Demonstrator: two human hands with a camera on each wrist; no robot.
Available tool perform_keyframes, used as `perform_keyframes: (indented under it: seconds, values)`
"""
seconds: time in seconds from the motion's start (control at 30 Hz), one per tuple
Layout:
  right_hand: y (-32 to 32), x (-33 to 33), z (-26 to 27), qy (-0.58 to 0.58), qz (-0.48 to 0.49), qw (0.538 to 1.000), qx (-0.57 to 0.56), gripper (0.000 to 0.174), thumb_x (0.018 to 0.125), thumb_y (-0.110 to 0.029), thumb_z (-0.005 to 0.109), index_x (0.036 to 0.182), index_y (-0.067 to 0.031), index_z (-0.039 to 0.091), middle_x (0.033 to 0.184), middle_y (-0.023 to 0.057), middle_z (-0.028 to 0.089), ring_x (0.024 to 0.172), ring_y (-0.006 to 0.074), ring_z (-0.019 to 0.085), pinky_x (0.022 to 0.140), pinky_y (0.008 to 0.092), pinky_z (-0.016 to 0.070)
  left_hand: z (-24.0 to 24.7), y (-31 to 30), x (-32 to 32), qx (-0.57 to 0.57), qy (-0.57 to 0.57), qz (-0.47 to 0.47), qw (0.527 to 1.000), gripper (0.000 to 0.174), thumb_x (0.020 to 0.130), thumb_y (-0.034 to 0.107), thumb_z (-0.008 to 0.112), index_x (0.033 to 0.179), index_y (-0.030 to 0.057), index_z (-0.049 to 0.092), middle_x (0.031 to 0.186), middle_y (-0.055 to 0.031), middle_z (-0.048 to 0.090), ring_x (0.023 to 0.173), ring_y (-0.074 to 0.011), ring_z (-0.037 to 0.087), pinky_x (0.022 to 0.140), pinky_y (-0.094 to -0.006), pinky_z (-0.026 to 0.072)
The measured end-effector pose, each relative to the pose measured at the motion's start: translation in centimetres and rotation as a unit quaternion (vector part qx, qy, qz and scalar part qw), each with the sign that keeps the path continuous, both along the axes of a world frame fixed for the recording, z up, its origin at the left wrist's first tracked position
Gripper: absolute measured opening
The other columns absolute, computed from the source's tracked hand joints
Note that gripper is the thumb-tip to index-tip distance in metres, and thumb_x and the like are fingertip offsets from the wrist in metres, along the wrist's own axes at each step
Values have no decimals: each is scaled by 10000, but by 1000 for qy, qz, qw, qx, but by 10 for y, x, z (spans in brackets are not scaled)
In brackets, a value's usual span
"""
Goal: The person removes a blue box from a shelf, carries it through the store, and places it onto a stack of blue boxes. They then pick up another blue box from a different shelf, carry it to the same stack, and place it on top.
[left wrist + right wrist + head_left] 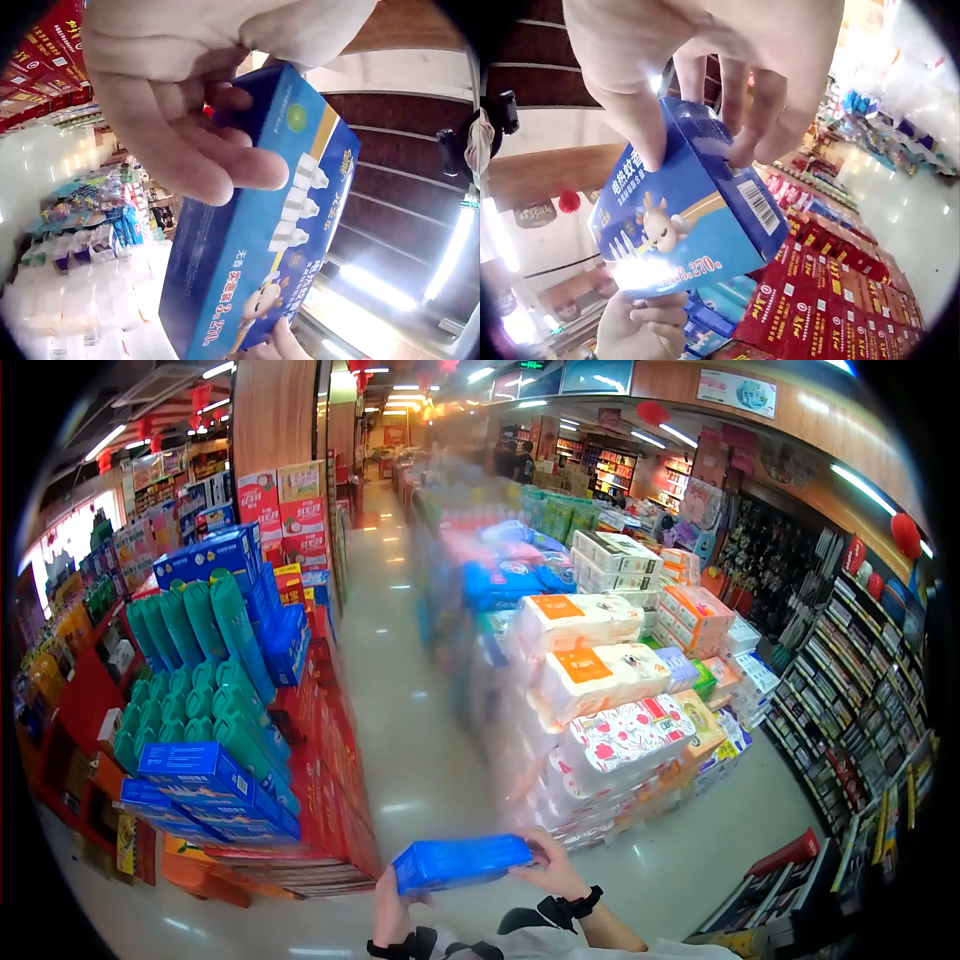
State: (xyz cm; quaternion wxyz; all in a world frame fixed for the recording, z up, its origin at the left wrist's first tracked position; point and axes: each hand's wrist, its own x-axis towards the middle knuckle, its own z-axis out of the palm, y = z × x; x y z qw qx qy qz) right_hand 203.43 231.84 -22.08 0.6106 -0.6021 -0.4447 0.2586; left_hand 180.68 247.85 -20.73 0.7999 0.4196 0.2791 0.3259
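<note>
Fingers and thumb of left grip curled round one end of blue mosquito-repellent box; right grip pinching the other end, thumb on one face and fingertips over the edge. Held roughly level, low in front of the body, above the shop floor. To the left, stacked blue boxes and green packs beside red cartons; to the right, toilet-paper packs.

the blue box looks like smooth printed cardboard with a slight gloss, the tissue packs sit in shiny plastic film, the green bottles look like smooth plastic, the floor is polished and glossy, and the column has a matt wood-grain face.
</note>
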Motion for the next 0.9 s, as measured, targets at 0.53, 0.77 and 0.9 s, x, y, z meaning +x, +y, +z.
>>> perform_keyframes:
  seconds: [0.53, 0.77, 0.9]
  values:
    - [129, 106, -35, 40, 1, 999, -20, 611, 735, -18, 783, 1284, -37, 515, 1255, 83, 520, 1149, 199, 546, 958, 341, 482, -27, 119, 103, -44, 51, 25, 997, 546, 1032, 431, 270, 1252, -7, 511, 986, -117, 667, 783, -219, 649, 608, -344, 525]
    - [212, 176, -5, 54, 11, 997, 57, 595, 716, -25, 790, 1252, -36, 533, 1196, 78, 527, 1128, 198, 548, 956, 328, 468, 5, 195, 173, 17, 74, 31, 997, 420, 1033, 249, 281, 1276, -4, 512, 1035, -111, 649, 847, -197, 637, 686, -306, 513]
    - [236, 211, -10, 43, 10, 997, 71, 597, 715, -31, 798, 1250, -37, 533, 1186, 73, 530, 1122, 187, 548, 953, 321, 465, 16, 214, 213, 39, 58, 47, 996, 353, 947, 41, 345, 1247, -5, 524, 993, -103, 642, 828, -181, 618, 679, -297, 511]
